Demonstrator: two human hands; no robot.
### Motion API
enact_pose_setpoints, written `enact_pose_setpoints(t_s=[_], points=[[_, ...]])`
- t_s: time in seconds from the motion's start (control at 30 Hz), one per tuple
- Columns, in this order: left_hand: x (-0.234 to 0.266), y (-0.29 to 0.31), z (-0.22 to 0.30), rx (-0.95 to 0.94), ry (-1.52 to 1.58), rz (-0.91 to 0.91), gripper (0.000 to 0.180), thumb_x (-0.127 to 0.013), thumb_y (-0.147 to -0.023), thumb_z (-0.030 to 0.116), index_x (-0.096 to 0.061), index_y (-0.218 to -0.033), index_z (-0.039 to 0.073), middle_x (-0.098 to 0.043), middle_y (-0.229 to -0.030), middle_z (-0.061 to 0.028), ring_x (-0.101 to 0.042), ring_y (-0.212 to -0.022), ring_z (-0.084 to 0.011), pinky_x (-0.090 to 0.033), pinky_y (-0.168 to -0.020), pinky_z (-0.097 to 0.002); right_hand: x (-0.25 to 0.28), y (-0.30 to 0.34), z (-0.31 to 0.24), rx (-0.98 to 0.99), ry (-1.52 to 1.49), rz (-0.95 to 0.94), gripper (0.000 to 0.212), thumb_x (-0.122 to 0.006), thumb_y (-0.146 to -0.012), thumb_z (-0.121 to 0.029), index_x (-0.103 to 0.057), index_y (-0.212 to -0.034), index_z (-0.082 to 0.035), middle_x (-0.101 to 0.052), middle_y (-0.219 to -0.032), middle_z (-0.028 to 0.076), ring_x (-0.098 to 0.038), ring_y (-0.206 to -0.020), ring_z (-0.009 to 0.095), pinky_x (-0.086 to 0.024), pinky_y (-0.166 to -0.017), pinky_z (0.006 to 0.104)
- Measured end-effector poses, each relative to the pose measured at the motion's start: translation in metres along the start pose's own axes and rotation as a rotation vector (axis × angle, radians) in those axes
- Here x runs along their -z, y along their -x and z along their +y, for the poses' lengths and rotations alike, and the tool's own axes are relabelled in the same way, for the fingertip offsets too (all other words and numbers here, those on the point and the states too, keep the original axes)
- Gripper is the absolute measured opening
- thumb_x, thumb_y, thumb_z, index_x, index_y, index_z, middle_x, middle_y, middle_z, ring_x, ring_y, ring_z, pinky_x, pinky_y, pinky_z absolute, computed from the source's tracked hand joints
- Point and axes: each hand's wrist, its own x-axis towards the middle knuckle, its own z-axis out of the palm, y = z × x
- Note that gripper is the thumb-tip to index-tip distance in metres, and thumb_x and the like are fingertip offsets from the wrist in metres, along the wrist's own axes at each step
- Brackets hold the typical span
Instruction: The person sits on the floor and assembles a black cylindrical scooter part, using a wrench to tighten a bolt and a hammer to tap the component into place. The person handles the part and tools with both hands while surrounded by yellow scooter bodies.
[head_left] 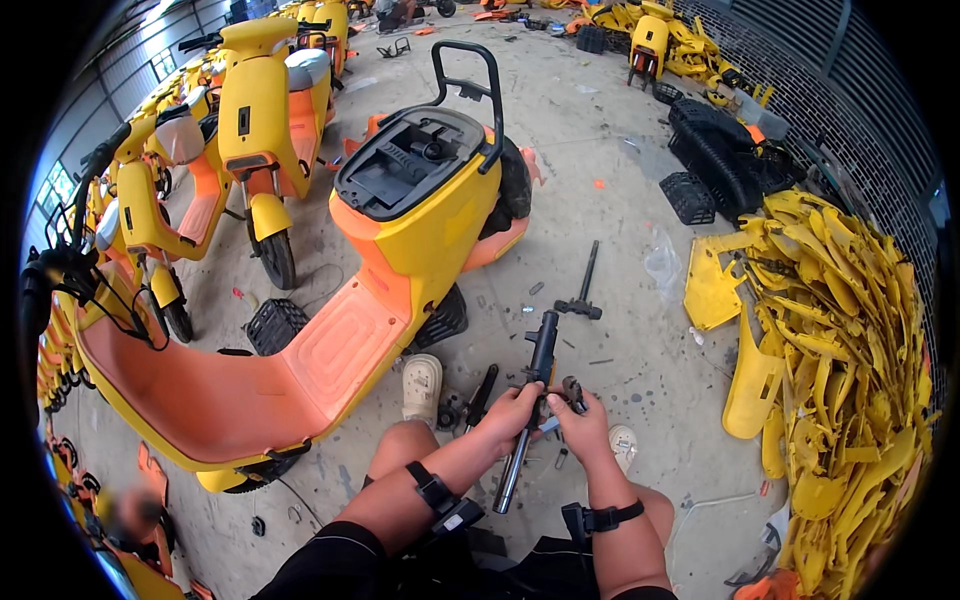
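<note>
My left hand [512,412] is closed around the middle of a fork leg [541,345], a black tube with a bare silver rod [512,478] at its lower end. Close beside it, my right hand [580,422] is closed on a dark metal hand tool [573,392]; its exact kind is hard to make out. The tool's head stands up past the fingers, near the tube. A second long black part [484,392] lies on the floor left of my hands. Beyond the tube's far end rests a steering stem with a fork clamp [583,305].
A partly stripped yellow and orange scooter [420,245] stands front left, with more scooters [250,120] behind. At right rises a heap of yellow plastic panels [850,340]. Black plastic baskets [688,198] lie farther back. Small loose parts dot the concrete floor [640,350].
</note>
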Motion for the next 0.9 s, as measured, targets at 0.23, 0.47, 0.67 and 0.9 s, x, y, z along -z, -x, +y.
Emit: enact_pose_setpoints(t_s=[0.23, 0.47, 0.67, 0.9], points=[[-0.003, 0.000, 0.001, -0.015, 0.011, -0.010, 0.038, -0.059, -0.096, 0.041, -0.057, -0.112, 0.007, -0.059, -0.091, -0.0034, -0.060, -0.074, -0.0149, -0.050, -0.061, -0.0302, 0.000, -0.004, 0.012, 0.046, 0.065, 0.046, 0.023, -0.070, -0.091, -0.015, -0.068, -0.108, 0.001, -0.073, -0.093, 0.010, -0.065, -0.086, 0.014, -0.051, -0.079, 0.0296], [-0.007, 0.002, -0.004, -0.159, -0.177, 0.016, 0.052, -0.057, -0.097, 0.046, -0.048, -0.131, 0.008, -0.059, -0.101, -0.0035, -0.058, -0.079, -0.0125, -0.051, -0.066, -0.0310, 0.001, -0.002, 0.010, 0.081, 0.166, 0.074, 0.018, -0.067, -0.094, -0.013, -0.066, -0.104, 0.001, -0.070, -0.084, 0.007, -0.066, -0.079, 0.014, -0.052, -0.073, 0.0283], [-0.012, 0.006, 0.001, -0.141, -0.167, -0.006, 0.056, -0.051, -0.099, 0.050, -0.042, -0.139, 0.012, -0.059, -0.104, -0.0025, -0.055, -0.083, -0.0119, -0.051, -0.072, -0.0327, 0.001, -0.004, 0.017, 0.033, 0.039, 0.103, 0.018, -0.067, -0.093, -0.014, -0.067, -0.103, 0.001, -0.070, -0.082, 0.009, -0.066, -0.077, 0.014, -0.051, -0.071, 0.0293], [-0.002, -0.010, -0.006, -0.132, -0.283, -0.017, 0.054, -0.049, -0.100, 0.052, -0.043, -0.138, 0.014, -0.056, -0.106, -0.0061, -0.053, -0.090, -0.0144, -0.050, -0.071, -0.0334, 0.000, -0.007, 0.015, 0.042, 0.049, 0.086, 0.013, -0.065, -0.094, -0.009, -0.065, -0.102, 0.001, -0.068, -0.084, 0.006, -0.066, -0.080, 0.014, -0.051, -0.075, 0.0283]])
